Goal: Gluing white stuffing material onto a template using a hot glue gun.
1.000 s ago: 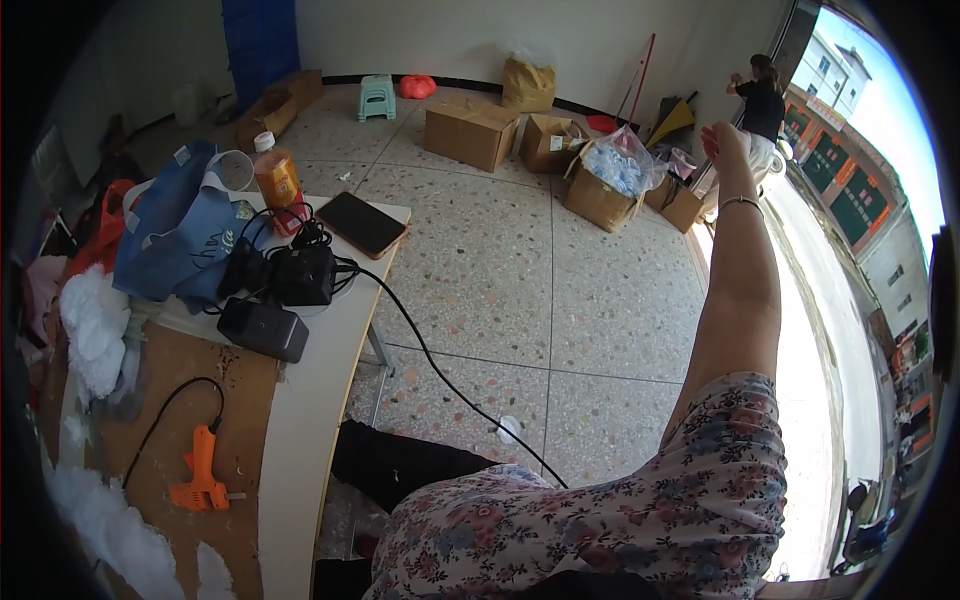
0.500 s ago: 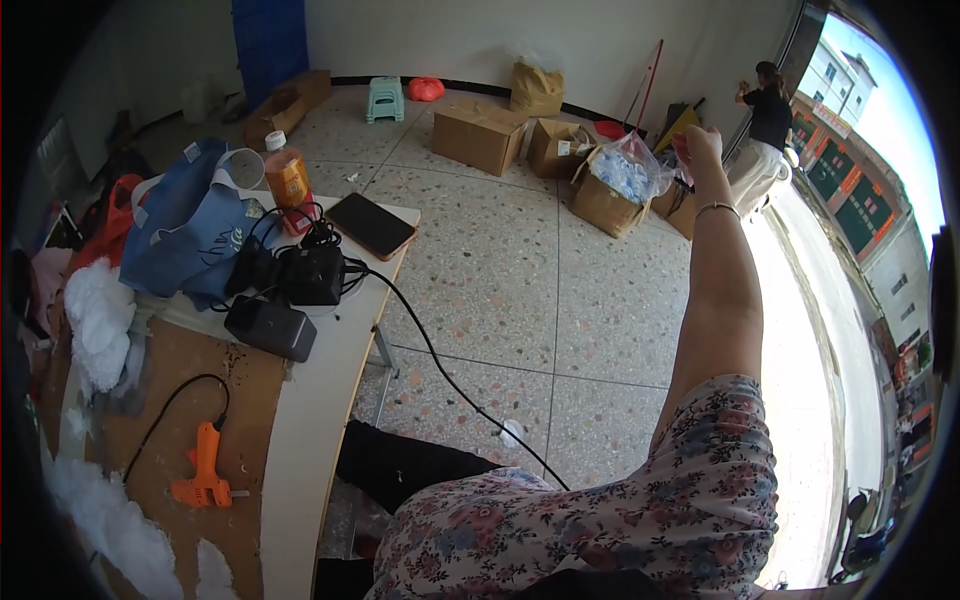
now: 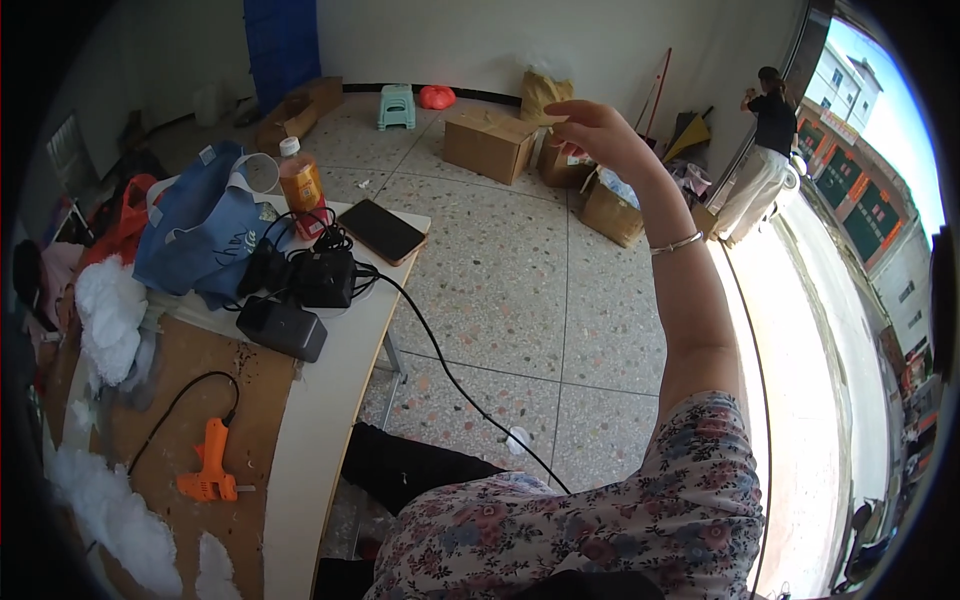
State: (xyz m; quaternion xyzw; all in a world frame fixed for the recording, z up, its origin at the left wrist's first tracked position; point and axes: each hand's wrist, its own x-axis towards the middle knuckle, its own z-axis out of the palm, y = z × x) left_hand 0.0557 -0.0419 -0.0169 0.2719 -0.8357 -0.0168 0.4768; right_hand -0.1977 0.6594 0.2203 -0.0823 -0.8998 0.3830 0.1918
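While our right hand (image 3: 606,141) hovers loosely curled, apparently empty, the left hand unseen, we judge no handling underway; lifting the orange glue gun (image 3: 212,466), near left on the table (image 3: 322,400), would need a leftward reach.

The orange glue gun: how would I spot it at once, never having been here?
Find the long pale table at the left of the view. On its nearer part is a brown surface with white fluff around it, and the glue gun lies there. Unlike the fluff, it is bright orange and pistol-shaped, with a black cord.
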